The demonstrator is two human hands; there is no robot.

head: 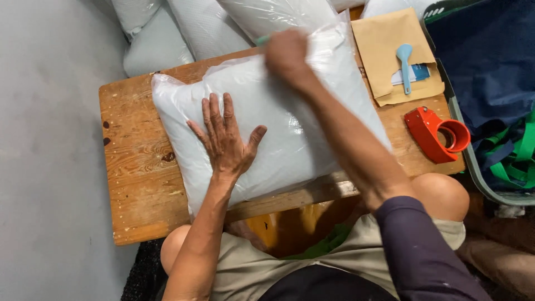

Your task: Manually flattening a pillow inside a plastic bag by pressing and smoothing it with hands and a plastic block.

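A white pillow in a clear plastic bag (290,128) lies across a small wooden table (139,184). My left hand (225,136) presses flat on the bag's near-left part, fingers spread. My right hand (287,56) is closed at the bag's far edge, gripping a thin green-handled tool (262,40) whose tip barely shows. The rest of the tool is hidden by my fist.
A brown envelope (384,33) with a light blue plastic spoon (405,64) lies at the table's far right. A red tape dispenser (437,134) sits near the right edge. More bagged pillows (184,28) are stacked behind. A bin with dark blue fabric (490,67) stands to the right.
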